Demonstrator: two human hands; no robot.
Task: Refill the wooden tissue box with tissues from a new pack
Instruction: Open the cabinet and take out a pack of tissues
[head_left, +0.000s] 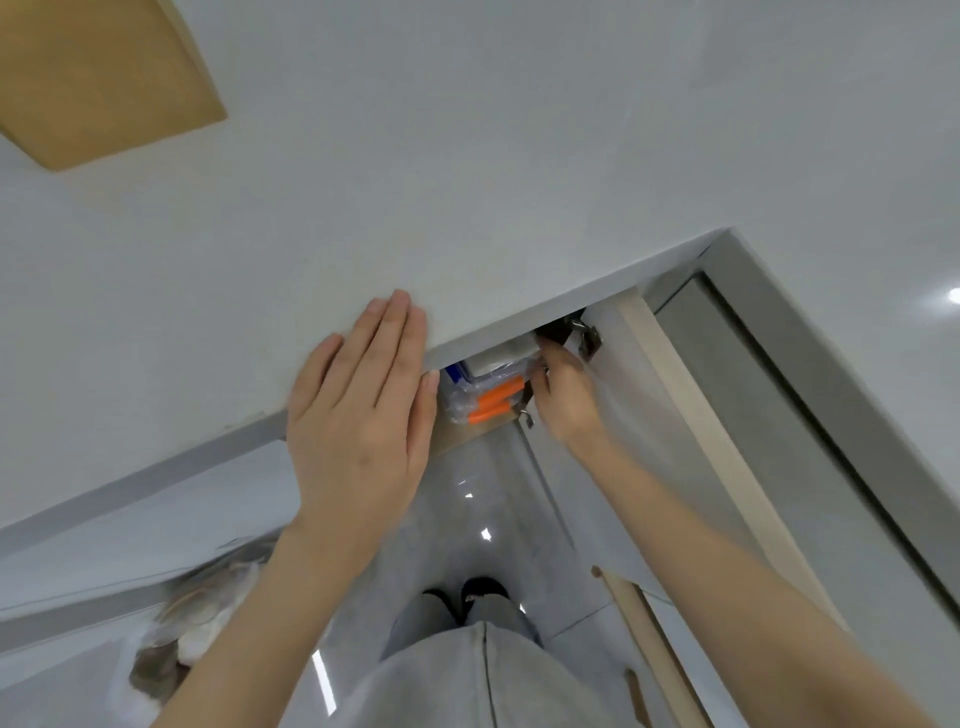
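The gap under the tabletop (467, 171) edge is tight: a plastic pack (485, 387) and a metal hinge (587, 335) fill it.

A pale grey countertop (467, 156) spreads above and around the hands. Under its edge, between the hands, a cabinet stands open, its door (691, 415) swung out beyond the right hand. Below the arms, glossy light floor tiles (483, 499) reflect bright spots.

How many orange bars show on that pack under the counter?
2: both on the plastic-wrapped pack, upper orange bar, lower orange bar. Others may be hidden under the counter.
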